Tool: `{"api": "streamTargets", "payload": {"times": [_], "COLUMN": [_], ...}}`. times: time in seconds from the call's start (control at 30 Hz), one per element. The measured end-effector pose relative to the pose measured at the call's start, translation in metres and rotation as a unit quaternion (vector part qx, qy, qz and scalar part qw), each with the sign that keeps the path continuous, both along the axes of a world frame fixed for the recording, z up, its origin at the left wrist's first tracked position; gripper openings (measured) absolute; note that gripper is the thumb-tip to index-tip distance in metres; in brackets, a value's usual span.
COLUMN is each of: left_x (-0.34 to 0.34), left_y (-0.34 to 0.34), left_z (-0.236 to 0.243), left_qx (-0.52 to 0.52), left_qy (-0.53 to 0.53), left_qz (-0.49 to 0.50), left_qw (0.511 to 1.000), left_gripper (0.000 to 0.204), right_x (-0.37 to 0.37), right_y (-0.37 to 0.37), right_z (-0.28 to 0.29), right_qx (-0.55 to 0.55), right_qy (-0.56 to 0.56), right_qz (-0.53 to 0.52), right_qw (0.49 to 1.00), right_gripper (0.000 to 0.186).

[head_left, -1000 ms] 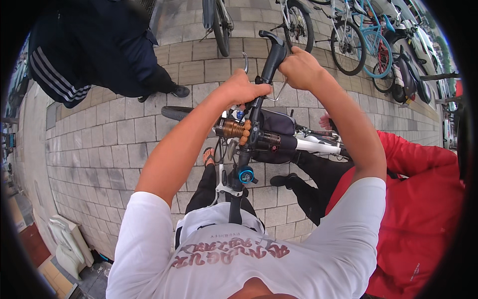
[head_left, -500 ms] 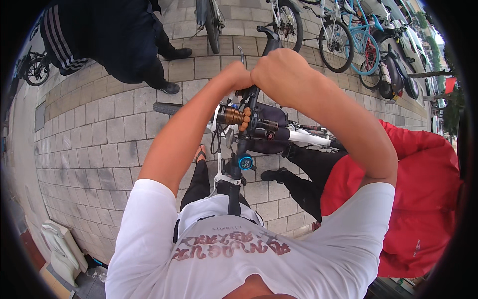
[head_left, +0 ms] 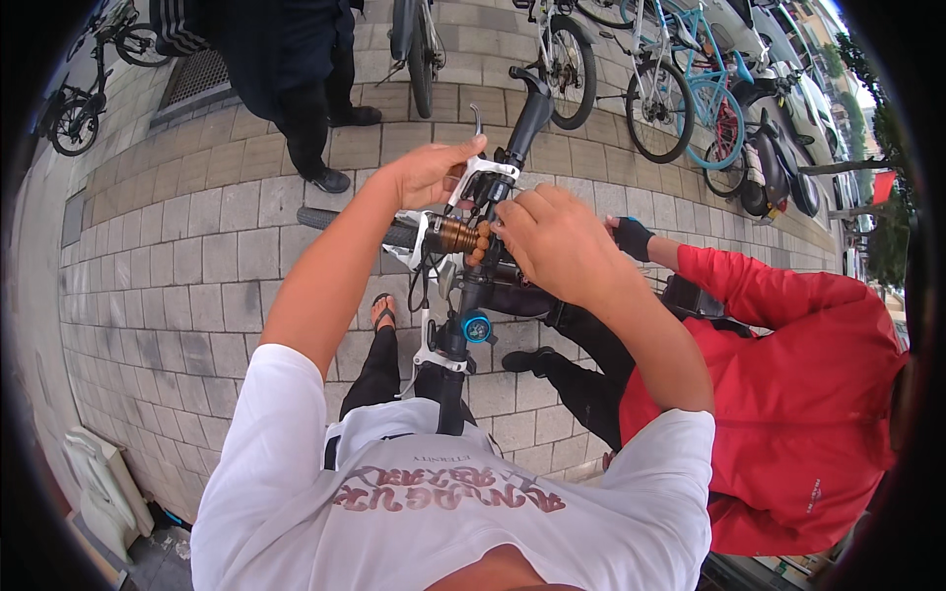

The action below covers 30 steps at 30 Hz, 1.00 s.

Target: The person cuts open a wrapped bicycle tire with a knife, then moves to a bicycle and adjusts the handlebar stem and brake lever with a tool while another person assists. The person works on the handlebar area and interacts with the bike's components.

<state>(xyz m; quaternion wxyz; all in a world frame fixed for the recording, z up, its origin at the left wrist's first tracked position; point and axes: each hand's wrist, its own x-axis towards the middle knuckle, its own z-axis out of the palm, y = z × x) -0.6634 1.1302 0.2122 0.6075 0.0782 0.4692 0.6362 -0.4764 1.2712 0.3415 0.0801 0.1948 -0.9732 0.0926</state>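
A bicycle handlebar runs away from me, black with a grip at its far end. My left hand is at the white brake lever, its thumb lying along the top and its other fingers curled underneath, partly hidden. On the other side of the bar, my right hand has its fingers bent in against the bar beside the brake clamp; what they pinch is hidden. Close to them sit a bronze flashlight and a string of orange-brown beads. Nearer me is a bell with a blue ring.
A person in a red jacket stands at the right, one black-gloved hand held out. Another person in dark clothes stands far left. Parked bicycles line the back. The front wheel points left over paving.
My hands have come back from the grip toward me and moved apart to either side of the brake clamp. The red-jacketed person's arm and gloved hand now show.
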Motion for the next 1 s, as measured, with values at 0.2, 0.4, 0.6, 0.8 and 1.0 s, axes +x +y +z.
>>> {"api": "streamTargets", "payload": {"times": [0.2,0.4,0.6,0.8,1.0], "left_x": [0.008,0.029,0.041,0.040,0.043], "left_y": [-0.013,-0.003,0.002,0.007,0.010], "left_z": [-0.059,-0.101,-0.076,-0.106,-0.086], "left_qx": [0.113,0.170,0.194,0.167,0.145], "left_qy": [-0.112,-0.281,-0.281,-0.222,-0.241], "left_qz": [0.075,0.019,0.007,0.058,0.073], "left_qw": [0.984,0.944,0.940,0.959,0.957], "left_gripper": [0.034,0.038,0.040,0.024,0.018], "right_x": [0.008,0.025,0.021,0.009,-0.013], "right_y": [-0.006,-0.010,-0.013,-0.016,-0.012], "right_z": [0.004,-0.009,-0.014,-0.017,-0.015], "right_qx": [0.002,-0.010,-0.055,-0.035,-0.036], "right_qy": [-0.023,0.018,0.042,0.059,0.052], "right_qz": [0.010,-0.009,-0.034,-0.012,-0.018], "right_qw": [1.000,1.000,0.997,0.998,0.998], "right_gripper": [0.030,0.038,0.041,0.040,0.034]}}
